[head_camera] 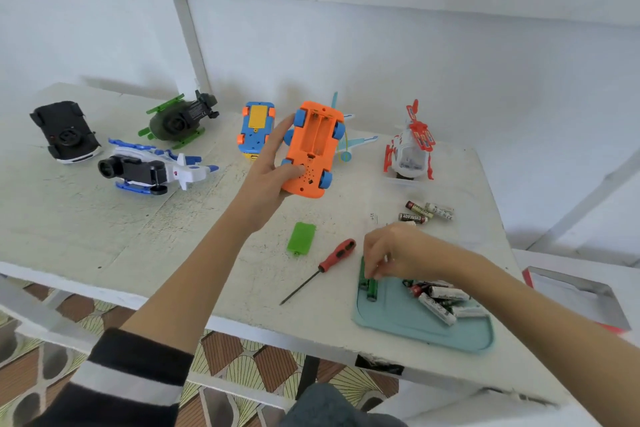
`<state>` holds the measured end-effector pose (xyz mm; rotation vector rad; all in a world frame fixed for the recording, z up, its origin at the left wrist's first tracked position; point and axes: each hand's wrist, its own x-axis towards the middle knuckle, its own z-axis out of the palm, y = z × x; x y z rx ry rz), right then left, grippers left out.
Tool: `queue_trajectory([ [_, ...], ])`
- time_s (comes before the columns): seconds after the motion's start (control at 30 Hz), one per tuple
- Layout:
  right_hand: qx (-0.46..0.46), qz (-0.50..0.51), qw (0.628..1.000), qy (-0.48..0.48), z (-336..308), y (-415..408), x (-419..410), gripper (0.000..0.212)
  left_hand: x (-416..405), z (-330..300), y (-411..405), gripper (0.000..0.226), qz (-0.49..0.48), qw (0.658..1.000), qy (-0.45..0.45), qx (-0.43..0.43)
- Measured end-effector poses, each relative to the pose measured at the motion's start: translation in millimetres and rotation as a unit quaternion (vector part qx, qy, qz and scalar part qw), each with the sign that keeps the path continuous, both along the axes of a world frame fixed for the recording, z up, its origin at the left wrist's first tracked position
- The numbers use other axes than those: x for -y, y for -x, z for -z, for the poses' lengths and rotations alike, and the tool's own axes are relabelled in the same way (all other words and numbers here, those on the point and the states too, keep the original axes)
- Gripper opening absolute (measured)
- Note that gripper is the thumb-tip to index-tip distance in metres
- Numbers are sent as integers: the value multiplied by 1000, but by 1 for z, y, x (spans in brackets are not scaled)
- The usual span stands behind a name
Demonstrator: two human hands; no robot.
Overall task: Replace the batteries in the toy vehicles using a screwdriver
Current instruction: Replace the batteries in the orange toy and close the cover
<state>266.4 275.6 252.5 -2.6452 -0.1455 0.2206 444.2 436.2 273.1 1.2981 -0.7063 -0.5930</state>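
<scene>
While left hand (273, 166) fingers grip orange car (313, 149), bay empty, cover (301, 238) off, right hand (388, 253) fingers pinching fresh batteries (369, 284); other toys pending.

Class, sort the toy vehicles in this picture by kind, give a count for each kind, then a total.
Cars: 3 (black car, blue car, orange car)
Helicopters: 3 (green helicopter, blue-and-white helicopter, red-and-white helicopter)
Planes: 1 (teal plane, partly hidden)
Total: 7
</scene>
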Motion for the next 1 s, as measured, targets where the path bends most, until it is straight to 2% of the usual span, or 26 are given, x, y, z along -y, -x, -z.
queue_trajectory([
  [0.27,-21,37,997,62,5,25,4,30,18,1,11,76,27,1000,1,2],
  [0.5,-20,8,993,114,15,25,4,21,19,0,17,72,28,999,-21,9],
  [0.6,-21,47,997,53,3,27,7,17,18,0,18,72,24,999,-24,12],
  [0.7,55,94,993,-38,-23,25,10,12,19,-1,19,72,19,1000,-24,5],
  [0.83,185,173,962,-102,-64,9,19,16,20,-5,23,73,20,1000,-19,9],
  [0.9,221,191,950,-109,-81,-2,24,19,20,-7,26,72,26,999,-17,17],
  [1.0,257,226,924,-169,-99,-16,25,22,21,-10,30,72,29,999,-15,18],
])
